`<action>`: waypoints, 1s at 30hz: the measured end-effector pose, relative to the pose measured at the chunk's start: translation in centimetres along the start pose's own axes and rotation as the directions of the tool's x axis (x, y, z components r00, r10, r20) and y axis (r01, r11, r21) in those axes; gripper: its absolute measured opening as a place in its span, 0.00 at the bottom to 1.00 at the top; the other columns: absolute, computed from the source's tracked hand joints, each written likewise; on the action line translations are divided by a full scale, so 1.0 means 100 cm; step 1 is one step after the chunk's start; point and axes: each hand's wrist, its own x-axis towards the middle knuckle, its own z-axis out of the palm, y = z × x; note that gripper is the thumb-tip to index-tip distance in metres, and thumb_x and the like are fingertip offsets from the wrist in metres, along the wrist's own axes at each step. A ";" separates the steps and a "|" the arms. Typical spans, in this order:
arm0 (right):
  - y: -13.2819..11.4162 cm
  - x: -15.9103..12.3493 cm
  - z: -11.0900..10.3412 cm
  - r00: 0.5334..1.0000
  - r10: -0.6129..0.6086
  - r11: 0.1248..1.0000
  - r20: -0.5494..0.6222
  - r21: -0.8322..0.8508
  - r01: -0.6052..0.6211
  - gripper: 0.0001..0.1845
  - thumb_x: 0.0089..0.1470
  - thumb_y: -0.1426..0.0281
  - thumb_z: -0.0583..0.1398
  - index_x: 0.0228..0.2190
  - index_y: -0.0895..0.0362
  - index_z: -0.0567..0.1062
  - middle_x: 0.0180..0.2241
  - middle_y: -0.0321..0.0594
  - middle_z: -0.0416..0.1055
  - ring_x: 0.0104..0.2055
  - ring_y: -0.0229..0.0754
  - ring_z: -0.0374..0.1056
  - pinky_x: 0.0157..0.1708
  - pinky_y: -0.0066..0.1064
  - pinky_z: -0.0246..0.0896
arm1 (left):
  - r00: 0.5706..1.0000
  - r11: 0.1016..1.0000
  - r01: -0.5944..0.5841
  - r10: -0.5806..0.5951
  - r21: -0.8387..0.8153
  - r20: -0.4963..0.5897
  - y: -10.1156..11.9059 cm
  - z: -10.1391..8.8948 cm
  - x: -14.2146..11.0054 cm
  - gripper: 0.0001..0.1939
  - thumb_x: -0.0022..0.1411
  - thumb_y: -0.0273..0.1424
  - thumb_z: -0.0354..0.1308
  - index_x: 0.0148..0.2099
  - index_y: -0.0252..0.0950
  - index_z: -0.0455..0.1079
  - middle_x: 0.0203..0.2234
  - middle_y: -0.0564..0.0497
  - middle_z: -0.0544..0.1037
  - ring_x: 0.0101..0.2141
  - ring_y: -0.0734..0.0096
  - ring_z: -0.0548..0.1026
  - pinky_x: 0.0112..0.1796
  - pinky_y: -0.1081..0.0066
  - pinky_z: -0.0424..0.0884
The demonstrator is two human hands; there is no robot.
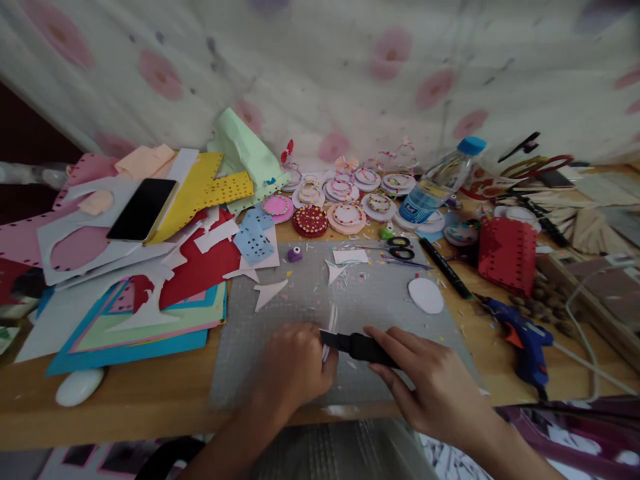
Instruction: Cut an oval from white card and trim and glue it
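Note:
My right hand (430, 373) grips a black-handled craft knife (373, 349), its blade pointing left. The blade tip reaches my left hand (297, 363), which is closed and slightly blurred by motion. A thin white strip (332, 317) sticks up past my left fingers, pinched between them. Both hands are over the grey cutting mat (400, 393). White paper scraps (271, 293), a small white paper rectangle (350, 256) and a white paper disc (426, 295) lie on the mat. Black-handled scissors (401, 253) rest at its far edge.
At left are stacked coloured foam sheets (145, 333) and a phone (143, 209). Several decorated discs (310, 221) line the back beside a tilted water bottle (425, 193). A blue glue gun (523, 337) with its cord and a black marker (445, 268) lie at right.

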 end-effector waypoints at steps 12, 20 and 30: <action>0.042 0.009 0.011 0.955 0.209 0.919 -0.212 -0.290 -0.266 0.18 0.63 0.63 0.52 0.48 0.59 0.72 0.34 0.43 0.76 0.28 0.46 0.74 0.21 0.32 0.64 | 0.996 0.998 -0.059 0.061 0.037 -0.065 0.001 0.000 -0.004 0.15 0.61 0.30 0.48 0.24 0.36 0.70 0.19 0.47 0.75 0.23 0.58 0.75 0.25 0.63 0.65; 0.000 0.005 0.002 0.999 0.020 0.997 -0.028 0.071 -0.018 0.17 0.63 0.68 0.51 0.51 0.59 0.69 0.34 0.42 0.75 0.31 0.40 0.74 0.28 0.28 0.69 | 0.997 1.000 -0.024 0.024 0.003 -0.079 -0.004 0.003 -0.001 0.10 0.55 0.28 0.52 0.24 0.36 0.69 0.19 0.47 0.75 0.23 0.57 0.76 0.24 0.64 0.63; 0.037 0.010 0.014 0.957 0.233 0.929 -0.172 -0.253 -0.272 0.18 0.63 0.64 0.52 0.47 0.59 0.73 0.34 0.43 0.76 0.28 0.47 0.75 0.20 0.33 0.65 | 0.986 0.996 -0.087 0.089 0.026 -0.141 -0.002 0.006 -0.010 0.15 0.61 0.29 0.48 0.23 0.37 0.68 0.18 0.48 0.73 0.22 0.61 0.73 0.25 0.64 0.61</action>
